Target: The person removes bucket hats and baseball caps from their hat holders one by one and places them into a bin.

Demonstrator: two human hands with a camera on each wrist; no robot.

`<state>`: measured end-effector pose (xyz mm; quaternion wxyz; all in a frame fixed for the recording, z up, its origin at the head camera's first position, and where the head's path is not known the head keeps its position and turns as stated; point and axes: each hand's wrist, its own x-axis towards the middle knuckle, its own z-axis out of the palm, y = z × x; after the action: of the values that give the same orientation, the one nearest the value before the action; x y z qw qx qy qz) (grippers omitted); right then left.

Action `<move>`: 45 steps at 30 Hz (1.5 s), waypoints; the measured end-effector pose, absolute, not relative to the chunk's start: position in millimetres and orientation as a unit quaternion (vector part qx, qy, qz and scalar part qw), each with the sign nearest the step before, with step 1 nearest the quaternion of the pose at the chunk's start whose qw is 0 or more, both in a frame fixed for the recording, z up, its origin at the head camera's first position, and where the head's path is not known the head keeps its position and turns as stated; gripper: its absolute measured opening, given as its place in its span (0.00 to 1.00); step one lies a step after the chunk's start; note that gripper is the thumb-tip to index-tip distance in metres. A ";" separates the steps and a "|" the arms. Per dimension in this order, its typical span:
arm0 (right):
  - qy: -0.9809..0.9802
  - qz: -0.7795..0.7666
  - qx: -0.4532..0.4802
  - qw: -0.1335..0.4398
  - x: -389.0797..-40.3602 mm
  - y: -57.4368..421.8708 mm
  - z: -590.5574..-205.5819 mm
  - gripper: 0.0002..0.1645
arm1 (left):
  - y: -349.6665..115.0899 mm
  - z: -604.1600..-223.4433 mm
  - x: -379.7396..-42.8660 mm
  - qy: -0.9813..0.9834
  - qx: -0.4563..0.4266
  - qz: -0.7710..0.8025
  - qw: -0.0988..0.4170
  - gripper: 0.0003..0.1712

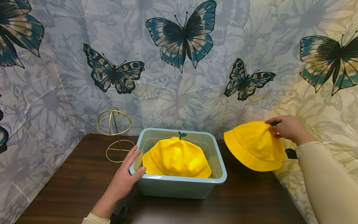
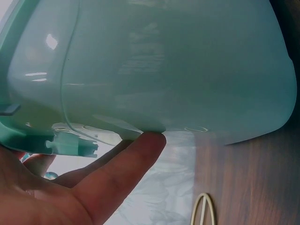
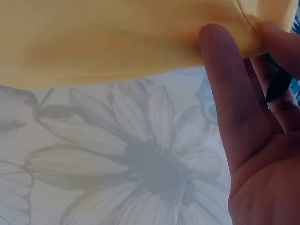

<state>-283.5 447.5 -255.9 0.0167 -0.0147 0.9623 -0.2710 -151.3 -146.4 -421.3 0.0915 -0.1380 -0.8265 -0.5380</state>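
Observation:
My right hand point(image 1: 289, 129) pinches a yellow bucket hat point(image 1: 253, 144) by the top of its crown, beside a dark green sprout. The hat is tilted, its brim down to the left, to the right of the bin. In the right wrist view its yellow cloth point(image 3: 117, 42) fills the top, with fingers point(image 3: 225, 84) against it. A second yellow hat point(image 1: 176, 158) sits crown up inside the pale blue-green plastic bin point(image 1: 179, 188), a green sprout on top. My left hand point(image 1: 123, 177) rests at the bin's left rim, its fairly straight fingers point(image 2: 126, 173) touching the outer wall.
A gold wire stand point(image 1: 114, 123) with a round cage-like top stands behind and left of the bin. Everything stands on a dark wooden table point(image 1: 70, 186). A butterfly-printed cloth point(image 1: 179, 93) hangs behind the table and along its sides.

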 end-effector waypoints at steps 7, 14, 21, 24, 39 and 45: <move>0.951 -0.308 -0.024 0.023 -279.8 455.8 -256.5 0.25 | -146.3 -421.9 -150.8 -0.827 -0.135 -0.537 0.090 0.36; 0.944 -0.329 -0.018 0.024 -275.8 462.0 -257.4 0.23 | -146.5 -422.7 -151.1 -0.828 -0.135 -0.536 0.090 0.36; 0.952 -0.307 -0.013 0.000 -276.7 461.0 -253.5 0.21 | -146.7 -423.5 -151.1 -0.829 -0.133 -0.535 0.090 0.36; 0.956 -0.294 -0.014 -0.010 -278.0 458.2 -249.6 0.20 | -146.8 -423.8 -150.9 -0.829 -0.133 -0.535 0.090 0.36; 0.979 -0.200 -0.016 -0.035 -283.6 438.8 -232.0 0.17 | -147.6 -423.7 -152.4 -0.830 -0.132 -0.535 0.088 0.37; 0.984 -0.168 -0.013 -0.054 -284.2 436.4 -227.1 0.15 | -147.0 -423.2 -152.9 -0.828 -0.136 -0.537 0.089 0.37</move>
<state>-284.2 436.4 -227.1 -0.0536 -0.0131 0.9843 -0.1677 -152.9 -147.0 -423.2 0.0890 -0.1361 -0.8280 -0.5367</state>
